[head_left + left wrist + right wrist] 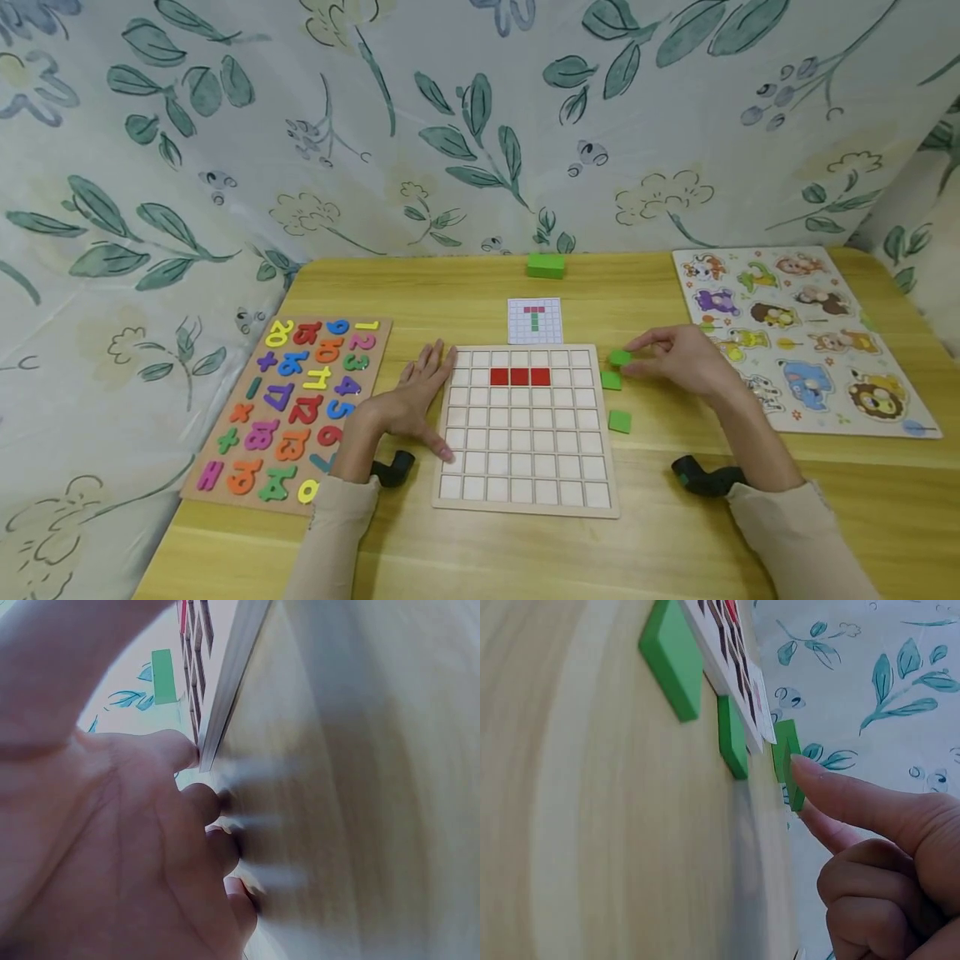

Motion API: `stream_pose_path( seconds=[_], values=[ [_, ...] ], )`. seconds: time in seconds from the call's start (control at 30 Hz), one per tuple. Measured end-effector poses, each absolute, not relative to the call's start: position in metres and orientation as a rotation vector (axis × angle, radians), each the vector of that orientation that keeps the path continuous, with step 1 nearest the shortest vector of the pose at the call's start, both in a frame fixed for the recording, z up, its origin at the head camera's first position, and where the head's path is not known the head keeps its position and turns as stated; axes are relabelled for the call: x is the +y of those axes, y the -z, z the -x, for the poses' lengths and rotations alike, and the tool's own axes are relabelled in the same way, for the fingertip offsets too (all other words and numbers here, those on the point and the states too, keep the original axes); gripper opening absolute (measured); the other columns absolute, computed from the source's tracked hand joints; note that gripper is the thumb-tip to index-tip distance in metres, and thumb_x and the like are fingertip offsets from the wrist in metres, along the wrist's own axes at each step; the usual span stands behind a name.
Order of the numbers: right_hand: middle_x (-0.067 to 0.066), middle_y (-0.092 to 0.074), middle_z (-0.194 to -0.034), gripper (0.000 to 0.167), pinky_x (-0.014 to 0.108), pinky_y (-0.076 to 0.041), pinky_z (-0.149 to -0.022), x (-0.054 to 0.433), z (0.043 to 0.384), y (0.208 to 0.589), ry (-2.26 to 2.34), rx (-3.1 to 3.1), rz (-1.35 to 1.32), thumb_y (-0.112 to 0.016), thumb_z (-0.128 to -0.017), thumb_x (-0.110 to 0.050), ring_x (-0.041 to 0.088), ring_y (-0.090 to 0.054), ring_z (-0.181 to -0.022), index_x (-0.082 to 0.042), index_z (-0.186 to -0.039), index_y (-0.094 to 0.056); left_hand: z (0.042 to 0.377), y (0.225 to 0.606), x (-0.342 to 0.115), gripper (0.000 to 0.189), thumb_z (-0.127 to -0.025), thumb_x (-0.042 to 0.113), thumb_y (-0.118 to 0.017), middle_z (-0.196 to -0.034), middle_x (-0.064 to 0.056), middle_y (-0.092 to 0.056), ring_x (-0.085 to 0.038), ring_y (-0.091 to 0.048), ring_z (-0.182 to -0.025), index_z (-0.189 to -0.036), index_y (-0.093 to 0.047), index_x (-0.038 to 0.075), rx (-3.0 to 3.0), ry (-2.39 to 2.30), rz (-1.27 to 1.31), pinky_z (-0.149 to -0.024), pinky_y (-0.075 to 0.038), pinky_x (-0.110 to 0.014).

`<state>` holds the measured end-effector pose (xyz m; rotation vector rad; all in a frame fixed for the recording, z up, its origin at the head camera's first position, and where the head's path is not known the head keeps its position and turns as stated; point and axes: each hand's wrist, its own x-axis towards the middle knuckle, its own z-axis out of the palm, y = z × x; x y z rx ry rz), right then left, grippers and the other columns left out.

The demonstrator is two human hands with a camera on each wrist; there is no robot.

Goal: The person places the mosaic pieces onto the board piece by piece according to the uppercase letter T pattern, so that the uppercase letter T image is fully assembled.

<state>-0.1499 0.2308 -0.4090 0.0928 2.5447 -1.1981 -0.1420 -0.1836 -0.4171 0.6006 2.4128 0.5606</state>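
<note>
A wooden grid board (pixel 528 512) lies in the middle of the table, with three red square tiles (pixel 520 377) side by side in its second row. My left hand (pixel 408 404) rests with spread fingers along the board's left edge, thumb at the rim. Right of the board, my right hand (pixel 678 358) pinches a green square tile (pixel 795 774) between thumb and index finger. Two more green tiles lie on the table nearby, one green tile (pixel 611 381) at the board's right edge and another green tile (pixel 619 421) lower down.
Above the board lies a pattern card (pixel 517 335) showing a T shape. A green block (pixel 546 266) stands at the back edge. A number puzzle (pixel 300 400) lies left, an animal puzzle (pixel 810 333) right. Black wrist devices (pixel 705 477) sit at both wrists.
</note>
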Motion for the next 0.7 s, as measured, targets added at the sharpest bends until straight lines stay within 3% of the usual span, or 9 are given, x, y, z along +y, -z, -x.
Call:
stream_pose_path(
  seconds=[0.27, 0.7],
  values=[
    [-0.006, -0.031, -0.058, 0.035, 0.027, -0.027, -0.051, 0.189, 0.144, 0.402, 1.303, 2.469, 0.059, -0.086, -0.085, -0.024, 0.012, -0.029, -0.054, -0.004, -0.113, -0.076, 0.143, 0.418, -0.185, 0.152, -0.067, 0.045, -0.097, -0.170, -0.016, 0.029, -0.035, 0.027, -0.158, -0.165, 0.015, 0.012, 2.413, -0.562, -0.611, -0.130, 0.007, -0.059],
    [-0.003, -0.032, -0.057, 0.022, 0.026, -0.026, -0.055, 0.116, 0.138, 0.405, 1.304, 2.420, 0.145, -0.090, -0.078, -0.013, 0.014, -0.028, -0.056, -0.006, -0.096, -0.078, 0.142, 0.418, -0.185, 0.152, -0.067, 0.045, -0.097, -0.169, -0.015, 0.030, -0.035, 0.027, -0.158, -0.165, 0.015, 0.012, 2.412, -0.561, -0.610, -0.130, 0.008, -0.058]
  ],
)
